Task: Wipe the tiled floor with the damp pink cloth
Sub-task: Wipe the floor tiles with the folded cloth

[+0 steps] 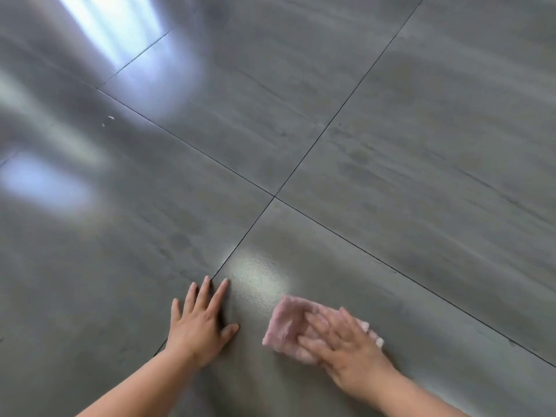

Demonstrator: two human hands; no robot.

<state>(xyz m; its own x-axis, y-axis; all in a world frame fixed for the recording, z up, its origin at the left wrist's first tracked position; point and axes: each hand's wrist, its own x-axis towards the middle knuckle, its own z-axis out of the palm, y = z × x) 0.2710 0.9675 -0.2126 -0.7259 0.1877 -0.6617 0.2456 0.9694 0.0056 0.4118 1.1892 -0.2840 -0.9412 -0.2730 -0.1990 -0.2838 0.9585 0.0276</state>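
A pink fluffy cloth (285, 325) lies flat on the grey tiled floor (391, 176) near the bottom of the view. My right hand (346, 341) presses down on the cloth's right part with fingers spread, and both look blurred. My left hand (200, 322) rests flat on the floor to the left of the cloth, fingers apart, holding nothing. A shiny patch (258, 275) sits on the tile just beyond the cloth.
Dark grout lines cross at a junction (274, 196) in the middle of the view. Two small white specks (110, 117) lie on the tile at the left. Bright window reflections (114, 22) show on the floor at the upper left.
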